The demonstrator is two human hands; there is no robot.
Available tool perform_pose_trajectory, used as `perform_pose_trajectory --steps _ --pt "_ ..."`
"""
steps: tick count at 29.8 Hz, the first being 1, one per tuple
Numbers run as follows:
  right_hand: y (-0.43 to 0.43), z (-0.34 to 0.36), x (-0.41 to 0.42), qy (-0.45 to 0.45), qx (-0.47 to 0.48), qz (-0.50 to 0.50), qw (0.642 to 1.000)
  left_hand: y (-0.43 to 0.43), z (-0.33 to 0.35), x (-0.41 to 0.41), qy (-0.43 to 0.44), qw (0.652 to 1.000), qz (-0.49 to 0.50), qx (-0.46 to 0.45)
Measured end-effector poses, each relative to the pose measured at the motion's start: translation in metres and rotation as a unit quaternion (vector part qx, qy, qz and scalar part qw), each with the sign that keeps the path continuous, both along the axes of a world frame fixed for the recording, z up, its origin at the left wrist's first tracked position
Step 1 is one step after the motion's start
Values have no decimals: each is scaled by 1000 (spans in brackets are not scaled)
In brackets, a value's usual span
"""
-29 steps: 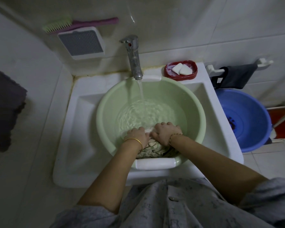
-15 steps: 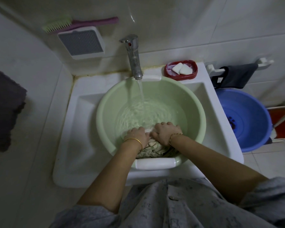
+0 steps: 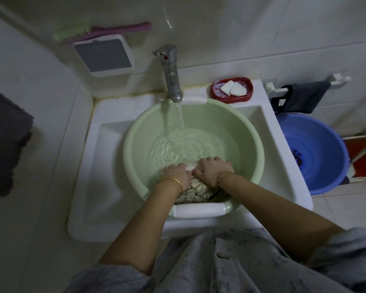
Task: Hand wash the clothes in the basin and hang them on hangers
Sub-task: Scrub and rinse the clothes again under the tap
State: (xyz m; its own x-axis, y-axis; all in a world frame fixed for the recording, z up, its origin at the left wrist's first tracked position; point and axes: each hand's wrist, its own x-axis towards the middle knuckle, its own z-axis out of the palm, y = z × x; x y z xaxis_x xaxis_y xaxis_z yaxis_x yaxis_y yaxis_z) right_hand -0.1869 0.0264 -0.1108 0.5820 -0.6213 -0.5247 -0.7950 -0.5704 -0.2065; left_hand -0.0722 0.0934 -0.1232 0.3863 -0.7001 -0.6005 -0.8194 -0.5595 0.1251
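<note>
Fingers [image 3: 211, 160] of both hands curl around the patterned beige wet garment [image 3: 199, 192] in the pale-green plastic basin [image 3: 135, 149], mid-scrub; rinsing and wringing likely follow.

Fingertips of both hands [image 3: 195, 173] and most of the patterned cloth [image 3: 197, 192] under them, underwater.

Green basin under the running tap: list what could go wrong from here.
1. The tap is running into the green basin while both the left hand and the right hand grip the cloth; the water may overflow into the sink.
2. The cloth is bunched against the near rim, so scrubbing could slop water onto the person's clothing.
</note>
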Motion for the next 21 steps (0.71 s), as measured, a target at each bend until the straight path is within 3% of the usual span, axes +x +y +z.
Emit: perform_pose_trajectory --steps 21 --pt "0 -1 0 -3 0 0 1000 0 -2 0 -7 1000 -2 -2"
